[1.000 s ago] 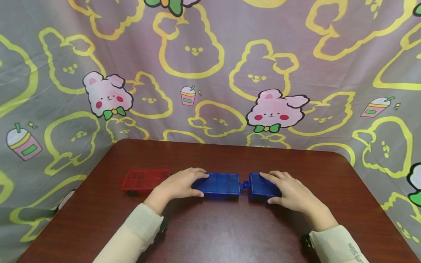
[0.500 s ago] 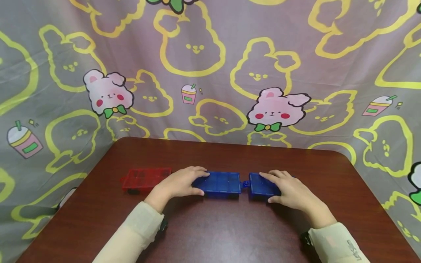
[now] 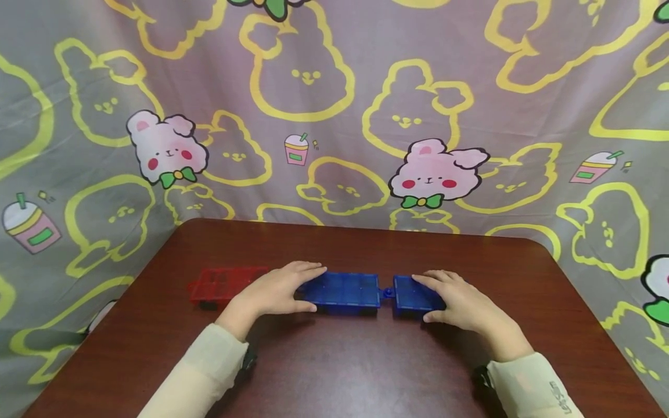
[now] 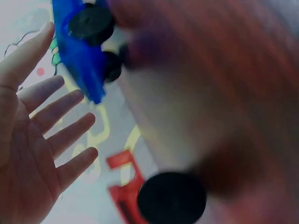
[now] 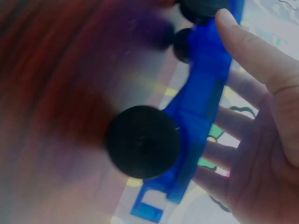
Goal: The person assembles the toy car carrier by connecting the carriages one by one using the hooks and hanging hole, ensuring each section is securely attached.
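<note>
Tabletop (image 3: 360,371) leaves room between blue wagons (image 3: 347,290) and far edge (image 3: 360,229).

Smooth, see-through plastic blue cars (image 3: 345,289) and red car (image 3: 225,284) on the glossy wood-look table (image 3: 355,360); creased cloth (image 3: 360,130) behind it

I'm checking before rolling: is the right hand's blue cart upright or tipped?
Upright: the right wrist view shows black wheels beneath the blue cart.
</note>
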Motion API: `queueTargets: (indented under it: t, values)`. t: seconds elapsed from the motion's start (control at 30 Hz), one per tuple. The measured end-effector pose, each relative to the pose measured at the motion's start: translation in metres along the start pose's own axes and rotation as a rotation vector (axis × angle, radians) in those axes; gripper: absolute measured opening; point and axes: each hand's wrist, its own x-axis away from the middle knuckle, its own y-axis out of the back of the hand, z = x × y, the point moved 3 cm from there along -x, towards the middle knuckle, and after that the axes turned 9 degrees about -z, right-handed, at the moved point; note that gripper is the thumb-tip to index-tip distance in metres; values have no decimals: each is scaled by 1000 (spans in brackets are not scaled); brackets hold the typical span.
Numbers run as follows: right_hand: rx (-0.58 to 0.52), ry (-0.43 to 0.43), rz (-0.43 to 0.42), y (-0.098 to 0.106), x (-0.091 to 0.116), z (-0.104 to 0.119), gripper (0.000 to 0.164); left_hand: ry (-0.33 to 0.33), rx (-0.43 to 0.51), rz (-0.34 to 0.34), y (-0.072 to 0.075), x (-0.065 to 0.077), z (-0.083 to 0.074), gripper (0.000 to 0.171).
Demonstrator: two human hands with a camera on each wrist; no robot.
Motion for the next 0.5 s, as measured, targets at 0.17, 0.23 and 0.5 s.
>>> queueTargets:
  t: [0.17,0.23,0.5]
  values:
    - [-51,-5,-21,2,-4,8,74,72,14,-46,20,13,14,77]
    - [-79,-10,-17,0,-6,12,74,101,17,-61,26,20,22,77]
    - [-168,-6,2,-9,-23,34,72,205,-6,-128,39,49,50,76]
